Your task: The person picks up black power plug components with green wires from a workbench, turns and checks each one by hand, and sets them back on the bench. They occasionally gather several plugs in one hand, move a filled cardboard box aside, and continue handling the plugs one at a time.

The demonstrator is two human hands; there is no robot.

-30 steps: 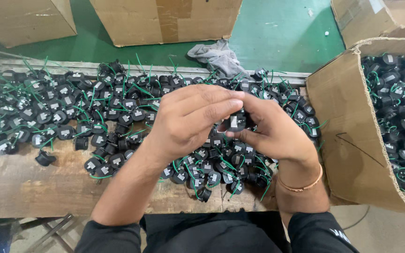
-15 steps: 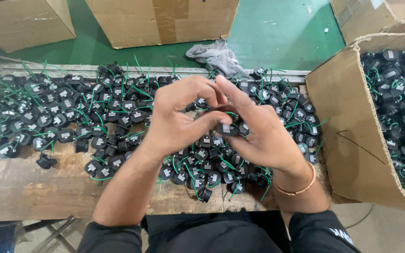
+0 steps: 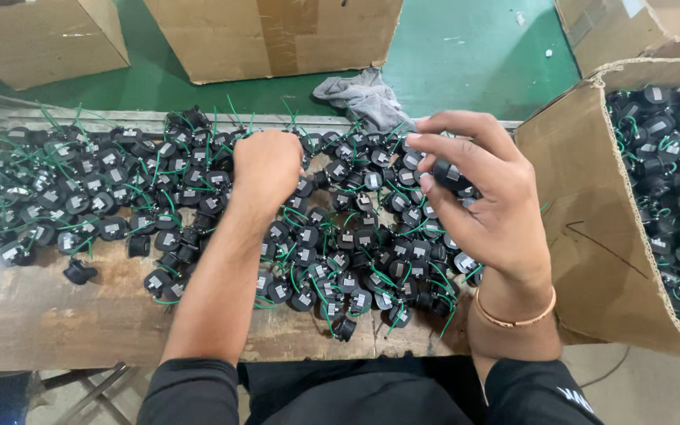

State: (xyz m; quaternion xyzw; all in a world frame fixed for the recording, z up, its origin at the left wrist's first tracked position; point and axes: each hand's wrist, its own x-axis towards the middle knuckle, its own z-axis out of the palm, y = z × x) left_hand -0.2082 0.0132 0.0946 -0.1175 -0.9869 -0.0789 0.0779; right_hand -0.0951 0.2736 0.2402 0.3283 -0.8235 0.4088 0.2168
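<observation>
From the head view I see an open cardboard box (image 3: 592, 236) at right, filled with small black round parts with green wires (image 3: 670, 157). More cover the wooden bench (image 3: 33, 330). My right hand (image 3: 489, 205) pinches one black part (image 3: 450, 175) in its fingertips above the pile. My left hand (image 3: 265, 165) is fisted on the pile; its contents are hidden.
</observation>
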